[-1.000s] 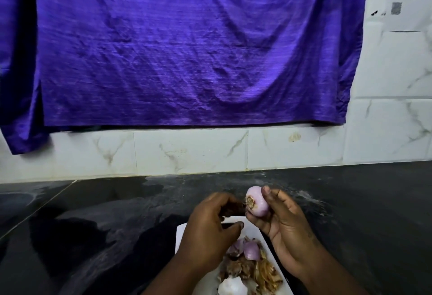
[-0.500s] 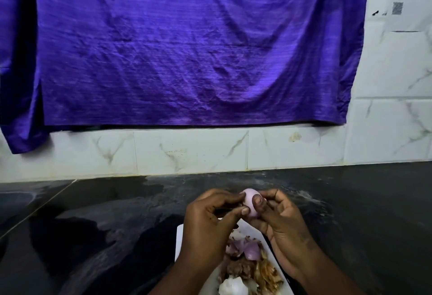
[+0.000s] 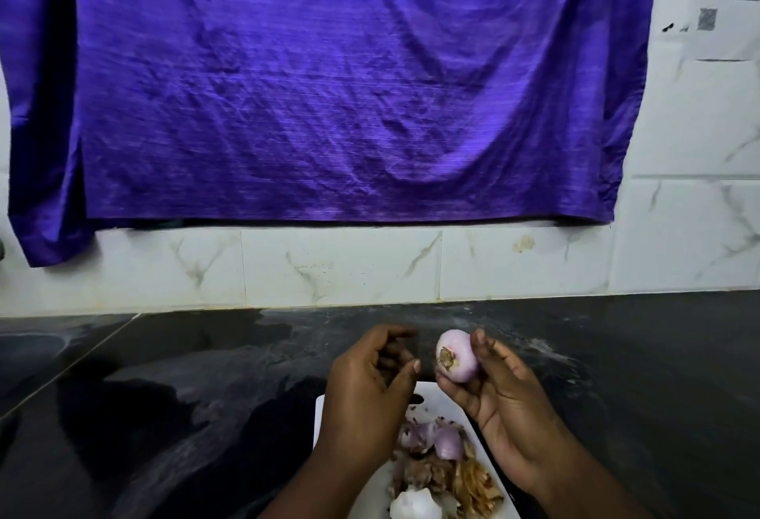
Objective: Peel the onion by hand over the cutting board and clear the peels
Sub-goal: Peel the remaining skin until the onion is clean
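Head view. The right hand holds the onion pinched between thumb and fingertips, raised above the far end of the white cutting board, root end turned toward the camera. Onion surface reads pale pink and smooth; only the brown root tuft remains rough.

Change noted: half a second ago both hands were closed together on the onion, the left fingertips working at its skin. Now the left hand has come away to the left, clear of the onion, fingers loosely curled and thumb extended. Cannot tell whether a scrap of skin sits inside the curl.

The peel pile lies on the board under the hands: purple inner layers, dry brown skins, and a white piece at the near edge, partly cut off by the frame. The dark counter around the board shows no stray peels that I can make out.

Judgement: peeling looks essentially finished, or paused for inspection of the root end. Remaining work is most likely setting the onion down and clearing the peels off the board.
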Demonstrator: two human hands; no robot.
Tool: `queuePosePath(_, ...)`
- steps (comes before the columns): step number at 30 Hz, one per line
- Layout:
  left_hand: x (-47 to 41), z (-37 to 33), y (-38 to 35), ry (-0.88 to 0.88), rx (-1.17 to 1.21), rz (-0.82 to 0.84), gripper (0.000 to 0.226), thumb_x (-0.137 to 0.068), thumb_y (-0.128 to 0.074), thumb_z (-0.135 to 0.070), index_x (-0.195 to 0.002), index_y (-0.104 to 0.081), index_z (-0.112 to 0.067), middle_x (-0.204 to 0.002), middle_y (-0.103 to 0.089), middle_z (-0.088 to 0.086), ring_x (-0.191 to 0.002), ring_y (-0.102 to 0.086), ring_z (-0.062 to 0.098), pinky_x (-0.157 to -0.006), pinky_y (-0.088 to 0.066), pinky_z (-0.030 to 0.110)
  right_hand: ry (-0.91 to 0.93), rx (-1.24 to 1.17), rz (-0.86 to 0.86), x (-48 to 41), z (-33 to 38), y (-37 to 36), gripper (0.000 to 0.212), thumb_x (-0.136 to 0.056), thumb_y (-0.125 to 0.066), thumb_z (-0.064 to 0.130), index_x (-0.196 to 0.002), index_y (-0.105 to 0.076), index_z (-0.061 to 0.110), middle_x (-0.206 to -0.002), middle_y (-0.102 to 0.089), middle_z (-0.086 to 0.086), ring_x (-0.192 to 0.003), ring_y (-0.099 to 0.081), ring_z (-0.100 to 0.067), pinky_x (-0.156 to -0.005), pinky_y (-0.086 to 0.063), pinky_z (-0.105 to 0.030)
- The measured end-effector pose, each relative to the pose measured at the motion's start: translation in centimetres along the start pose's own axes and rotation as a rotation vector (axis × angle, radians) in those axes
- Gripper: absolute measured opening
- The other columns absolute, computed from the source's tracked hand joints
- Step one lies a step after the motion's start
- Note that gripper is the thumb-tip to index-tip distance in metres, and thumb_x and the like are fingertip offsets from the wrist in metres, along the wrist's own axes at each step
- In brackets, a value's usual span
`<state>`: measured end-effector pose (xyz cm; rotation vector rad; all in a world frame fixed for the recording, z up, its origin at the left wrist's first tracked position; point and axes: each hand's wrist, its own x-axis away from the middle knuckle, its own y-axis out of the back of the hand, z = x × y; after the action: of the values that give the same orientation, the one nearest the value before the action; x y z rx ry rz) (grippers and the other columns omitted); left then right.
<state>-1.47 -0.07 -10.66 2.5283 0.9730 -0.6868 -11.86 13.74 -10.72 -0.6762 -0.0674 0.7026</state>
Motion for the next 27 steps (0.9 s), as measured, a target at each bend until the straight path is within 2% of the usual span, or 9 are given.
queuePosePath(2, 0.1, 0.0, -0.1, -0.104, -0.096, 0.030, 0.037, -0.091, -0.074, -0.004, -0.112, -0.075, -0.034, -0.101, -0.072, -0.012, -0.094, -0.072, 0.008, -0.074, -0.064, 0.029, -0.014, -0.001, 0.014, 0.1, -0.1, -0.1, 0.051, -0.077, -0.070, 0.033, -0.112, -0.064, -0.004, -0.108, -0.074, -0.029, -0.084, -0.078, -0.028, -0.065, -0.065, -0.032)
queuePosePath(4, 0.4, -0.5, -0.2, -0.186, -0.141, 0.043, 0.028, -0.092, -0.077, -0.011, -0.113, -0.077, -0.030, -0.105, -0.072, -0.015, -0.099, -0.073, 0.007, -0.079, -0.063, 0.029, -0.010, 0.029, -0.001, 0.1, -0.2, -0.1, 0.052, -0.078, -0.068, 0.033, -0.113, -0.063, -0.005, -0.105, -0.075, -0.027, -0.083, -0.078, -0.028, -0.068, -0.066, -0.033)
queuePosePath(6, 0.6, -0.9, -0.4, -0.228, -0.146, 0.045, 0.023, -0.090, -0.080, -0.014, -0.109, -0.079, -0.027, -0.102, -0.073, -0.015, -0.096, -0.074, 0.007, -0.079, -0.063, 0.027, 0.017, 0.064, -0.016, 0.1, -0.3, -0.3, 0.062, -0.071, -0.079, 0.037, -0.112, -0.061, -0.007, -0.106, -0.074, -0.028, -0.084, -0.076, -0.028, -0.070, -0.065, -0.034)
queuePosePath(9, 0.7, -0.9, -0.5, -0.254, -0.177, 0.025, 0.020, -0.085, -0.086, -0.016, -0.102, -0.080, -0.025, -0.097, -0.073, -0.015, -0.091, -0.074, 0.006, -0.075, -0.062, 0.023, 0.070, 0.123, -0.044, 0.0, -0.5, -0.3, 0.094, -0.042, -0.101, 0.047, -0.108, -0.060, -0.005, -0.102, -0.074, -0.026, -0.084, -0.074, -0.030, -0.069, -0.064, -0.035)
queuePosePath(13, 0.6, -0.7, -0.4, -0.245, -0.174, -0.004, 0.018, -0.083, -0.088, -0.015, -0.096, -0.082, -0.025, -0.091, -0.073, -0.016, -0.085, -0.074, 0.005, -0.072, -0.059, 0.016, 0.110, 0.147, -0.053, 0.0, -0.4, -0.6, 0.099, -0.031, -0.102, 0.048, -0.104, -0.057, -0.001, -0.093, -0.075, -0.023, -0.076, -0.073, -0.028, -0.066, -0.063, -0.034)
queuePosePath(17, 0.3, 0.1, -0.4, -0.221, -0.141, -0.002, 0.016, -0.085, -0.086, -0.012, -0.093, -0.083, -0.026, -0.088, -0.074, -0.014, -0.080, -0.075, 0.011, -0.068, -0.065, 0.035, 0.116, 0.150, -0.047, 0.0, -0.3, -0.6, 0.098, -0.029, -0.104, 0.044, -0.103, -0.057, -0.001, -0.095, -0.075, -0.026, -0.077, -0.076, -0.031, -0.067, -0.064, -0.034)
queuePosePath(20, 0.3, 0.3, -0.4, -0.222, -0.144, -0.015, 0.016, -0.086, -0.085, -0.012, -0.092, -0.084, -0.027, -0.087, -0.075, -0.013, -0.078, -0.076, 0.012, -0.066, -0.065, 0.038, 0.141, 0.213, -0.069, 0.0, -0.4, -0.5, 0.099, -0.030, -0.103, 0.045, -0.104, -0.056, -0.001, -0.097, -0.075, -0.025, -0.084, -0.076, -0.033, -0.071, -0.064, -0.035)
queuePosePath(23, 0.6, 0.3, -0.6, -0.241, -0.170, -0.030, 0.014, -0.087, -0.083, -0.013, -0.091, -0.082, -0.026, -0.085, -0.074, -0.012, -0.076, -0.075, 0.011, -0.065, -0.064, 0.037, 0.180, 0.305, -0.090, 0.0, -0.6, -0.3, 0.086, -0.040, -0.103, 0.040, -0.102, -0.057, 0.000, -0.095, -0.074, -0.022, -0.084, -0.075, -0.029, -0.074, -0.064, -0.036)
queuePosePath(27, 0.7, 0.5, -0.7, -0.240, -0.290, -0.061, 0.005, -0.087, -0.079, -0.026, -0.091, -0.077, -0.028, -0.083, -0.069, -0.015, -0.073, -0.072, 0.007, -0.065, -0.063, 0.036, 0.225, 0.429, -0.096, 0.0, -0.8, -0.1, 0.056, -0.061, -0.096, 0.012, -0.102, -0.059, 0.002, -0.097, -0.073, -0.023, -0.085, -0.073, -0.026, -0.074, -0.061, -0.036)
